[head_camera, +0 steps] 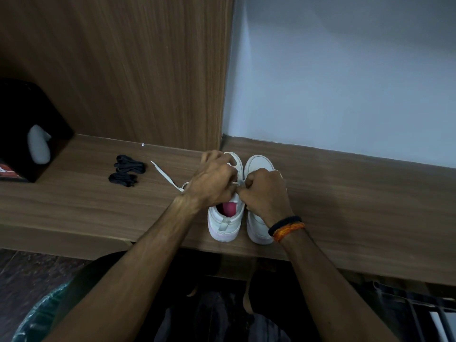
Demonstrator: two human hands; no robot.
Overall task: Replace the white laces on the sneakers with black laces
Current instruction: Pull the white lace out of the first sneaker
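The pair of sneakers [243, 201] stands side by side on the shelf [345, 193], toes toward the wall. Left of the sneakers lie two lace bundles [127, 170]; a loose lace end [165, 175] lies between. Farther left stands a box [29, 134], apparently holding something.

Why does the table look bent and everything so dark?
Head view: the wide-angle lens bows the wooden table's edge; dim light leaves the black laces and black box murky; both hands, left and right, look soft at the fingers.
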